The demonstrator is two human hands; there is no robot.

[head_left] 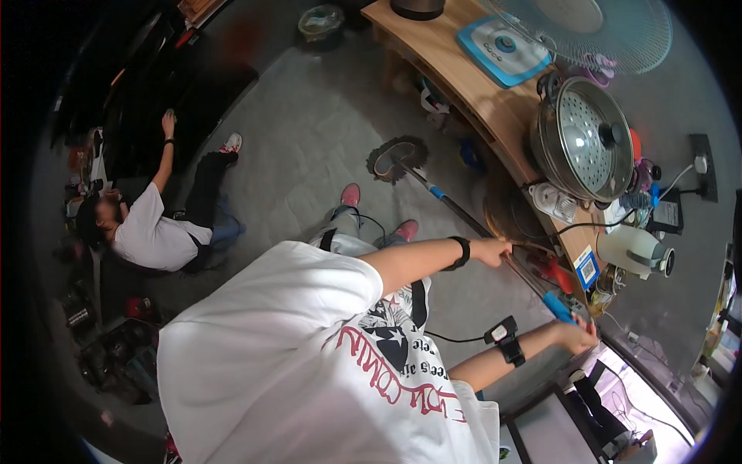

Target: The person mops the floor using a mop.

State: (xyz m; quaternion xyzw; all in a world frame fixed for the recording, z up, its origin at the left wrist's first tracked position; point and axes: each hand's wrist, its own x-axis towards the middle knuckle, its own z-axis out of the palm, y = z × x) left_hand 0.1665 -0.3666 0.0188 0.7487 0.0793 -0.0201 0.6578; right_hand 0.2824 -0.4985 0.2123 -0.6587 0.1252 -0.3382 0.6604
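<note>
Both my hands are on a mop (457, 210) with a dark pole and blue sections. Its dark, fringed head (416, 150) rests flat on the grey floor, ahead of my feet. My left hand (490, 251) is closed around the middle of the pole and wears a black wristband. Lower right in the view, my right hand (576, 337) grips the pole's end by the blue handle (557, 306). A small device is strapped on my right wrist.
Along the right runs a wooden counter (506, 108) with a steamer pot (589, 139), a blue-and-white scale (504, 48) and a white bottle-shaped appliance (630, 250). At left, another person (158, 236) reaches toward a dark surface. A lined bin (321, 25) stands far ahead.
</note>
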